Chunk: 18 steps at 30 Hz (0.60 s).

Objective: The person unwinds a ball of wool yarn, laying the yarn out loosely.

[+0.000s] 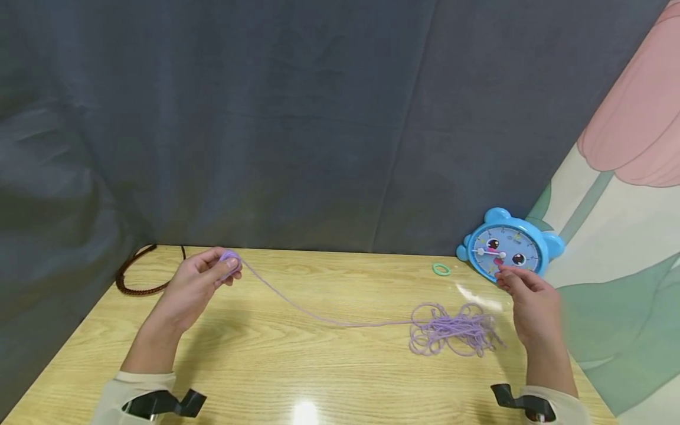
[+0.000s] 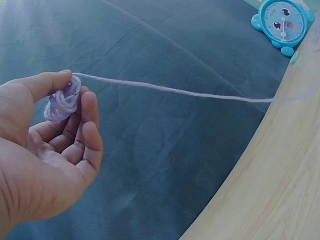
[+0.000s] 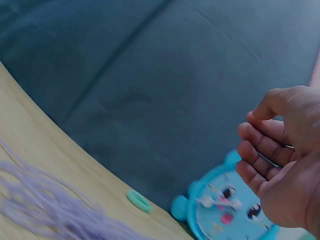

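My left hand (image 1: 193,283) pinches a small wound ball of purple yarn (image 2: 63,102) between thumb and fingers, raised above the left side of the table. A single strand (image 1: 319,317) runs from it, sagging, to a loose tangled pile of the same yarn (image 1: 457,329) on the right of the table. Beyond that pile my right hand (image 1: 533,304) is raised, its fingers loosely bent and the thumb near the index finger. In the right wrist view nothing shows between those fingers. The heap of yarn (image 3: 55,205) lies to the hand's left there.
Behind the right hand, a blue bear-shaped clock (image 1: 507,245) leans at the table's back right. A small green ring (image 1: 441,270) lies left of it. A brown braided cord (image 1: 139,290) curves at the back left of the wooden table (image 1: 297,366). A dark curtain (image 1: 276,130) hangs behind.
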Each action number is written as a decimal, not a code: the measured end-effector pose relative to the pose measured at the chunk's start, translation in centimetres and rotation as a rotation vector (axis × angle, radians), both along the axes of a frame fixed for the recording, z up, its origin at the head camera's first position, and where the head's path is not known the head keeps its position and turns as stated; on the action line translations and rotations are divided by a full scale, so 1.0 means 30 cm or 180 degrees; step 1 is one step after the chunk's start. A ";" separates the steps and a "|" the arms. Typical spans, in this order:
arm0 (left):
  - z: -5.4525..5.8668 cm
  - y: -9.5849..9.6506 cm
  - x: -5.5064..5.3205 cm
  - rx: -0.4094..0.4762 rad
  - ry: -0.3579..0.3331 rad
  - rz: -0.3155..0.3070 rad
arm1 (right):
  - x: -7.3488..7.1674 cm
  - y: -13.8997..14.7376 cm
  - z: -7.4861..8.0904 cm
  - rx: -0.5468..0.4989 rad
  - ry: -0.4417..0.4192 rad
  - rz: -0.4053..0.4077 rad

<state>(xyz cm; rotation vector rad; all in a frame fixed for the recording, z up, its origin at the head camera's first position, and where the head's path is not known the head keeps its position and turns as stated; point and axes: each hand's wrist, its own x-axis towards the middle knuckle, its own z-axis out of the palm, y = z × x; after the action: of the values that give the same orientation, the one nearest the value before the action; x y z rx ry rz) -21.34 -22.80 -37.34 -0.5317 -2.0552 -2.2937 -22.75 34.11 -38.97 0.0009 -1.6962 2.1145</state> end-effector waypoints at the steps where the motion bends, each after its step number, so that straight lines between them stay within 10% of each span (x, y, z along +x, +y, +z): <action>1: 0.000 0.001 0.000 0.0000 -0.0002 -0.0006 | -0.003 -0.026 0.002 -0.0014 0.0052 0.0013; 18: -0.001 0.009 -0.002 -0.0055 0.0015 0.0015 | -0.101 -0.594 -0.032 0.0481 0.0109 0.1223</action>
<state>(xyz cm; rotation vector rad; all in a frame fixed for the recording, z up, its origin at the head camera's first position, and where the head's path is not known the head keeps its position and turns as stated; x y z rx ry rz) -21.41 -22.53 -37.38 -0.5319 -2.0736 -2.2722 -25.80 16.29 -39.93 0.4377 -1.9559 2.2230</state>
